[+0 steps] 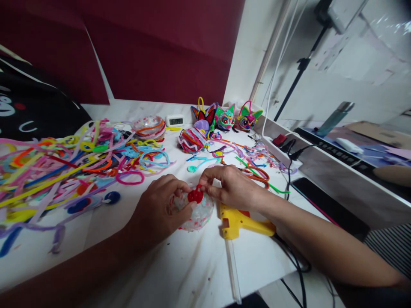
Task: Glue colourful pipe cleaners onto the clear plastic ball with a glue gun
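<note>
A clear, rounded plastic ball (201,219) with red and white specks sits on the table in front of me. My left hand (157,203) is wrapped round its left side, with thumb and fingertips near the top. On top of the ball lies a coiled red pipe cleaner (195,196). My right hand (229,186) pinches the upper end of this coil between thumb and forefinger. A yellow hot glue gun (236,222) lies just right of the ball, with a clear glue stick (233,269) sticking out toward me.
A heap of colourful pipe cleaners (64,175) spreads over the left. Behind stand a second speckled ball (149,127), a small digital clock (175,121), a striped ball (192,140) and decorated animal heads (247,117). Orange-handled scissors (257,174) and a phone (327,205) lie right, beside cables.
</note>
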The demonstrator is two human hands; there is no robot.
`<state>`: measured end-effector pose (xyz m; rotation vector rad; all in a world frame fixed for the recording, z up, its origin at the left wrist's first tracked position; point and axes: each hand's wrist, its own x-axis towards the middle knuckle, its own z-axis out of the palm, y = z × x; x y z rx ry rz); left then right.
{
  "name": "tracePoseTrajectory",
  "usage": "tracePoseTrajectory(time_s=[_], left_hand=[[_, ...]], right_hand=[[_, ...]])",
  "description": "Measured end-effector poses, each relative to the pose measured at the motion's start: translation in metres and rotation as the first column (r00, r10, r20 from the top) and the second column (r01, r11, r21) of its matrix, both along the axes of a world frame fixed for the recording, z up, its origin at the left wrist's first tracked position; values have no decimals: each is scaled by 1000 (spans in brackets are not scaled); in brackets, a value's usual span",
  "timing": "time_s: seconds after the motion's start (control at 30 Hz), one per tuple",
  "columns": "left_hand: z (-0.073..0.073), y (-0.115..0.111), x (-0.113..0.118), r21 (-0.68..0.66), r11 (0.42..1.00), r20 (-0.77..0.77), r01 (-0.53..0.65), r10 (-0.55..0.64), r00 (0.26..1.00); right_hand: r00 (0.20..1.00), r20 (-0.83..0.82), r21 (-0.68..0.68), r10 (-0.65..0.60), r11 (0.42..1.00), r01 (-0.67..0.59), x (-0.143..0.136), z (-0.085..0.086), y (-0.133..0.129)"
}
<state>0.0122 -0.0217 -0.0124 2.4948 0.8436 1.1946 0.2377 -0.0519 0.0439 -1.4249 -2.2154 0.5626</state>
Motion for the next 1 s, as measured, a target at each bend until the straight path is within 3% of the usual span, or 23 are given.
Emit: tracePoseTrajectory(time_s=[0.2, 0.77, 1.0], left_hand=[[-7, 2, -2, -18, 1000, 9, 19, -19, 1000], [-1, 0, -1, -14, 999, 9, 34, -34, 999], [-2, 1, 0, 2, 1000, 19, 10, -10, 1000]], right_hand=[[999, 37, 26, -4, 1000, 3, -4, 1, -2], [998, 32, 139, 59, 988, -63, -6, -7, 0], [964, 80, 199, 254, 944, -265, 6, -2, -2]])
